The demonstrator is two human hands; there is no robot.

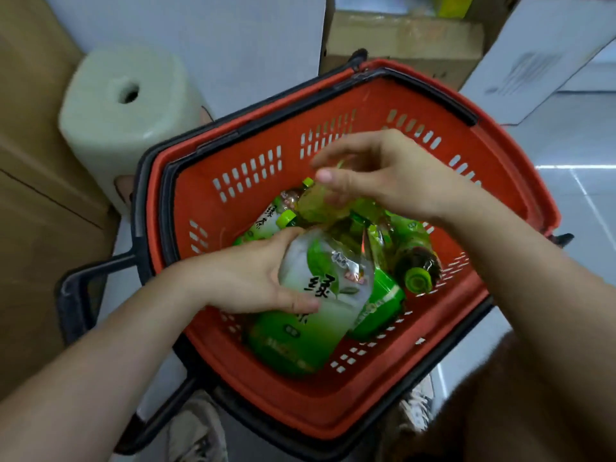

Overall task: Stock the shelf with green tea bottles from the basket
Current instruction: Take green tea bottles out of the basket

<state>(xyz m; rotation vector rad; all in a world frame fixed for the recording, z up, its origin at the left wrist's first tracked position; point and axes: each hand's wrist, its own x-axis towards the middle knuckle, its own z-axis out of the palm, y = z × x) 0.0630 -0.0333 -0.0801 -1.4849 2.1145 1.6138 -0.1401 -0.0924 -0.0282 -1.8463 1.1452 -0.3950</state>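
A red plastic basket [350, 405] with black handles sits on the floor below me and holds several green tea bottles. My left hand [246, 278] grips one bottle [313, 315] with a green and white label by its upper body, thumb across the label. My right hand [383, 171] hovers over the far bottles, fingers curled around the top of a second bottle [316, 203] with yellowish tea inside. Another bottle [416, 261] lies at the right with its green cap toward me. The shelf is out of view.
A pale plastic stool [123, 105] stands left of the basket. Cardboard boxes [403, 38] sit behind it and a brown carton [30, 195] fills the left side. A white box [540, 51] is at the top right. My shoes [196, 435] show below.
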